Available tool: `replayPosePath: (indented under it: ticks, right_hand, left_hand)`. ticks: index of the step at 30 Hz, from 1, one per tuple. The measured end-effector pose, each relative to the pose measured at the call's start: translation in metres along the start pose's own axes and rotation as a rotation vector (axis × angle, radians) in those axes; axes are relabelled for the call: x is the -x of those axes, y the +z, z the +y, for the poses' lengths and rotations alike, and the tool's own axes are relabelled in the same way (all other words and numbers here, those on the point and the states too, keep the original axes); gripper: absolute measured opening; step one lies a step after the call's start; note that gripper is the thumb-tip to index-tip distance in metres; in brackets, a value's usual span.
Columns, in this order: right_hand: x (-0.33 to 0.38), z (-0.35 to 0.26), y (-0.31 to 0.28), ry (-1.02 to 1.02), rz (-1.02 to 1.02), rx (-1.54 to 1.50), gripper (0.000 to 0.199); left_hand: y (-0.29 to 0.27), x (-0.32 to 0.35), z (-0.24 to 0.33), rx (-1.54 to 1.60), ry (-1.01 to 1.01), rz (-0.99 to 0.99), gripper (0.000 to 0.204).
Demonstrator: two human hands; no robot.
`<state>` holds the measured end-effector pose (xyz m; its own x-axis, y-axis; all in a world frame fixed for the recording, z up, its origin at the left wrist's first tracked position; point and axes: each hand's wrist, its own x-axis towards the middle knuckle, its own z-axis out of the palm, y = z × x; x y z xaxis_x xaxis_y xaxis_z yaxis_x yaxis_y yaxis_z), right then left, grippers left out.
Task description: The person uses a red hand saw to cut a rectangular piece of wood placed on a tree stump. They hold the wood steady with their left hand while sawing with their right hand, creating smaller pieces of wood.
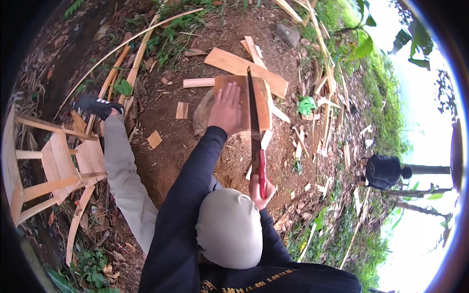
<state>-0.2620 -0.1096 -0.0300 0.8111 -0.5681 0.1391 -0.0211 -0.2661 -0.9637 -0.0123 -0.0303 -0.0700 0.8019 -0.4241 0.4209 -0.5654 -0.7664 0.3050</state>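
My left hand [225,108] lies flat, fingers spread, on a reddish-brown wooden board [264,100] that rests on a stone [201,117]. My right hand [260,191] grips the red handle of a handsaw [254,117]. The saw's long blade runs away from me across the board, just right of my left hand. Both arms are in black sleeves. My bent knee in grey trousers [228,227] sits below the hands, and my left leg stretches out to a black shoe [96,105].
Pale planks [244,66] and offcuts lie on the bare earth behind the stone. A partly built wooden chair frame [53,168] stands at left. Thin slats [320,73] are scattered at right. Another person in dark clothes [383,171] crouches far right among greenery.
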Motion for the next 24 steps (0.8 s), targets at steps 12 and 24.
replayPosePath:
  ticks: [12,24]
  right_hand:
    - [-0.039,0.017,0.023,-0.039,0.013,-0.014,0.014]
    - [-0.069,0.035,0.035,0.114,0.087,-0.162,0.030]
  left_hand:
    - [-0.002,-0.010,-0.005,-0.230,0.002,-0.017,0.057]
    - [0.004,0.005,0.008,-0.048,0.016,0.023,0.057]
